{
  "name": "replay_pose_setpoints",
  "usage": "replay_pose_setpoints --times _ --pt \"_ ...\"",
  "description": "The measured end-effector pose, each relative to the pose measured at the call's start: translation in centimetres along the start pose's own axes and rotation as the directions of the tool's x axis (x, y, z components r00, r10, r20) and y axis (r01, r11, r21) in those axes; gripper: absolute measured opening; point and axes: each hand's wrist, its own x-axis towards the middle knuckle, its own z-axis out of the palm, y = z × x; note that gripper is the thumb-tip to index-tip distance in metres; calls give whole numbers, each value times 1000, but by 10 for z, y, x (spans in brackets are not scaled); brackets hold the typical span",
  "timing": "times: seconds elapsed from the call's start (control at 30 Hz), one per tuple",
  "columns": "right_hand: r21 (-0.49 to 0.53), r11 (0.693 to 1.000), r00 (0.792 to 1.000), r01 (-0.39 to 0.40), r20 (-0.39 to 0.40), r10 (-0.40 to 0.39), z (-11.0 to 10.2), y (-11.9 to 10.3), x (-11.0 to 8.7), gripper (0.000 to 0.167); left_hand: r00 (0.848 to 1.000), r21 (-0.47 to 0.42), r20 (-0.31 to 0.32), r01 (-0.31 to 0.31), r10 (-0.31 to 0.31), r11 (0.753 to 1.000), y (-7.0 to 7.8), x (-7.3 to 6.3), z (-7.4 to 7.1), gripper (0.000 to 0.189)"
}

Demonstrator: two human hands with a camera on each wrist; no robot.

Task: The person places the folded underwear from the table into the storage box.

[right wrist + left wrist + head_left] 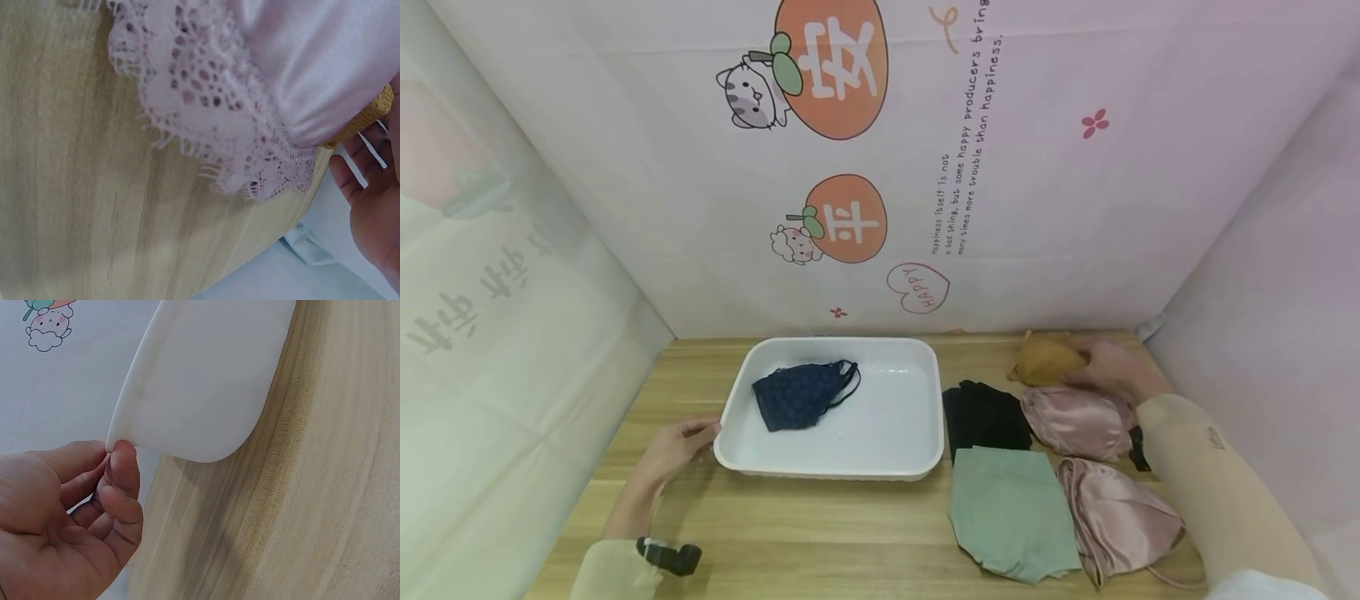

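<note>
Left hand (673,450), pinching white tray (887,417) at its left rim | left forearm (631,504), near-left of tray | right forearm (1217,487), outstretched, well right of tray | right hand (1114,368), right of tray, fingers slightly bent

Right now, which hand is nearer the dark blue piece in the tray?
Left. The left hand pinches the rim of the white tray, just left of the dark blue piece; the right hand is far to its right, at the mustard cloth.
</note>
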Motion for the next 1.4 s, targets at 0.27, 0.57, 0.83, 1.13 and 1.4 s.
replay_pose_setpoints --times 0.27,0.57,0.83,1.13,1.4 --pt "6 1000 999 21 -25 -21 0 -1 1 67 1000 -3 5 -11 11 1000 3 -2 0 51" --pt "71 997 1000 -15 -7 16 3 -3 -1 33 1000 -16 16 1 0 1000 -1 -1 1 48" --pt "-239 970 986 39 -147 -76 -7 -1 5 45 1000 -8 12 -20 20 1000 0 -2 1 51" --pt "-180 980 987 88 -117 -110 -19 -18 13 24 1000 -20 18 -6 6 1000 -2 -2 2 48" --pt "-123 987 981 104 -148 -121 -33 -48 17 23 1000 -19 9 -2 3 1000 0 -2 1 50"
